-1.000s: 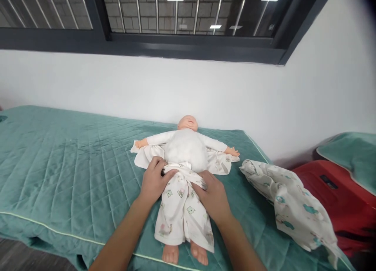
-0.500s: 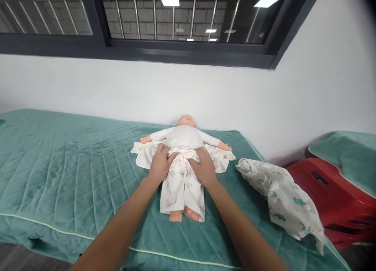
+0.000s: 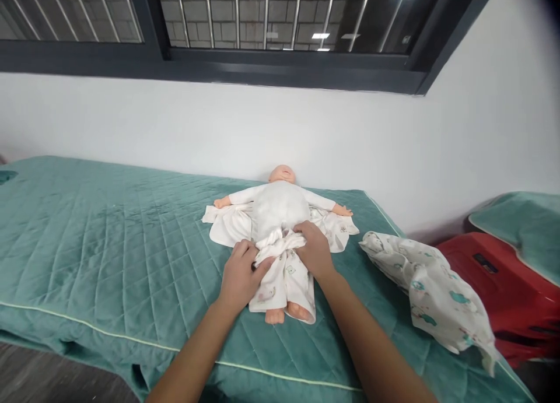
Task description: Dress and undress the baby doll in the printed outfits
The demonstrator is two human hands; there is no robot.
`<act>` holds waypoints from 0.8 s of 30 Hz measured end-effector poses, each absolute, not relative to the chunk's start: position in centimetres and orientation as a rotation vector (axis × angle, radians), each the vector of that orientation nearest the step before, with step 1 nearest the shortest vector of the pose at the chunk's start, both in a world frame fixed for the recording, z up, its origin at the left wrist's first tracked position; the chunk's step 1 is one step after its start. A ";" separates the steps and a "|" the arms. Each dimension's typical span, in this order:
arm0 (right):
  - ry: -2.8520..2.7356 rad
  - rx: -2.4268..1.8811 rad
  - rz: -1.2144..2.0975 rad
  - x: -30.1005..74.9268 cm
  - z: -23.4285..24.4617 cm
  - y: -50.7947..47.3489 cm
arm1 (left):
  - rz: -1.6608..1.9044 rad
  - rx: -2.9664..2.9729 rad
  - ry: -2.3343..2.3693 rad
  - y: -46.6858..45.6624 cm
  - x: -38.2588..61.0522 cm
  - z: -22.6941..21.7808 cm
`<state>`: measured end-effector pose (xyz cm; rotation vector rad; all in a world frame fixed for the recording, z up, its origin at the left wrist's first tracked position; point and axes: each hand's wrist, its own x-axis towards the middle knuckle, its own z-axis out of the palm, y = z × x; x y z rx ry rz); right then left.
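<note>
A baby doll [image 3: 282, 204] lies on its back on the green quilted bed cover, head toward the wall and arms spread. White patterned baby trousers [image 3: 280, 280] cover its legs, with both feet showing at the hems. My left hand [image 3: 242, 274] is closed on the trousers' waistband at the left hip. At the right side of the waistband, my right hand [image 3: 314, 249] grips the bunched cloth; some fingertips are hidden in the folds. An opened white baby shirt [image 3: 231, 225] is spread beneath the doll's torso and arms.
A crumpled white cloth with green prints [image 3: 431, 286] lies on the bed's right edge. Beyond it stands a red plastic stool or chair [image 3: 490, 269], partly under a green cover [image 3: 520, 228]. A white wall [image 3: 175, 129] and barred window rise behind the bed cover [image 3: 109, 257].
My left hand has moved down along the trousers' left side, and the waistband there is pulled lower. My right hand stays near the waist. The whole view has shifted slightly.
</note>
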<state>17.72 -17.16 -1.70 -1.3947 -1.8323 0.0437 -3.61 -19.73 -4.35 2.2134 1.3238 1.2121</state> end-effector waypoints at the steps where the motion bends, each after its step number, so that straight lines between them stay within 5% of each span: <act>1: -1.825 -1.437 0.079 17.6 -1.7 -18.0 | 1.214 2.194 1.321 -19.5 -3.6 -4.4; 9: -1.744 -1.616 0.367 15.8 -2.2 -25.8 | 1.263 2.080 1.194 -18.4 -3.7 -4.6; 17: -1.840 -1.540 0.044 15.1 -1.0 -23.1 | 1.242 2.074 1.077 -20.5 -4.6 -4.1; 24: -1.863 -1.585 0.104 15.2 -1.0 -22.8 | 1.224 1.992 1.139 -23.9 -5.6 -4.8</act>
